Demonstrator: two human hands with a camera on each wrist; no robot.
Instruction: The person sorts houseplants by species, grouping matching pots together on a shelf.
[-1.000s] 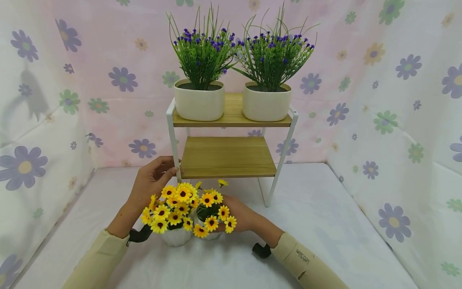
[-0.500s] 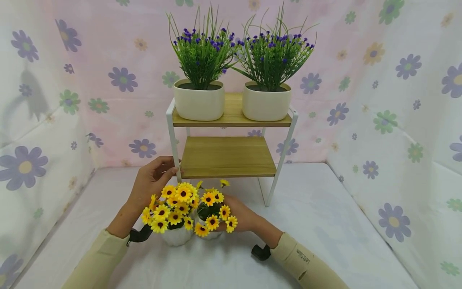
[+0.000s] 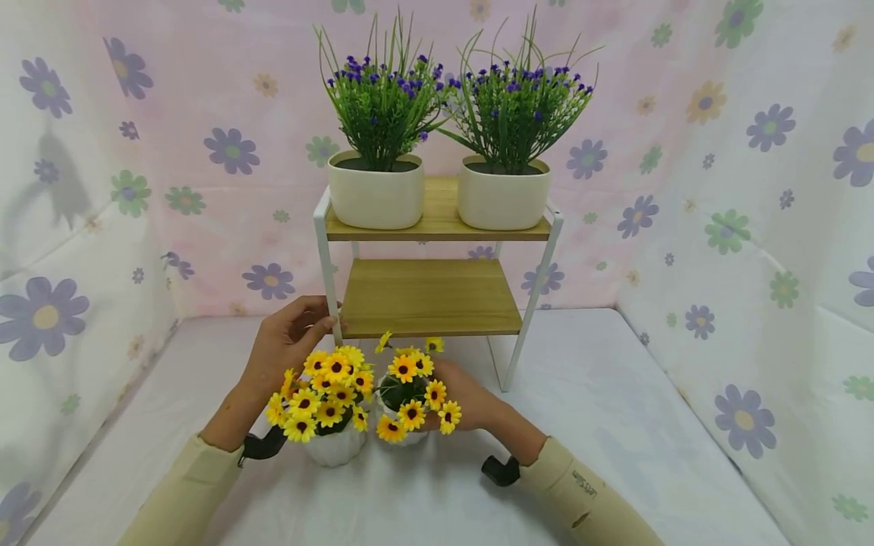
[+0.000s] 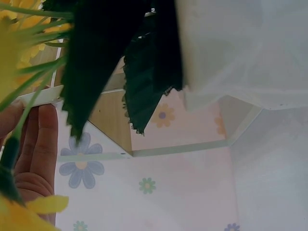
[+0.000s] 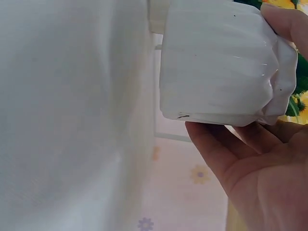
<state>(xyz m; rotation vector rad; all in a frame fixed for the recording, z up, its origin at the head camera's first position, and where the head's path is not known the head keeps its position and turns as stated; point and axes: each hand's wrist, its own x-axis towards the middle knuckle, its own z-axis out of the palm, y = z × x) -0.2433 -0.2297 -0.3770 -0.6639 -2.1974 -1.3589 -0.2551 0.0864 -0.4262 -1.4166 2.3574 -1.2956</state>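
My left hand (image 3: 287,341) pinches the left white leg of a two-tier wooden shelf (image 3: 430,296), thumb in front. In the left wrist view, dark green leaves (image 4: 103,57) cover part of the scene, with my fingers (image 4: 45,139) at the leg. My right hand (image 3: 464,398) holds a small white fluted flowerpot (image 5: 219,62) of yellow daisy-like flowers (image 3: 412,413) from its right side, fingers and thumb round it. Just left of it, a matching white flowerpot (image 3: 334,446) with fuller yellow blooms stands on the white cloth.
Two cream planters, one on the left (image 3: 375,196) and one on the right (image 3: 504,197), hold purple-flowered grass on the top board. The lower board (image 3: 430,296) lies beneath them. A flower-print curtain (image 3: 232,227) surrounds the table on three sides.
My right hand has shifted the right flowerpot slightly to the right and back, widening the gap between the two pots. My left hand stays at the shelf leg.
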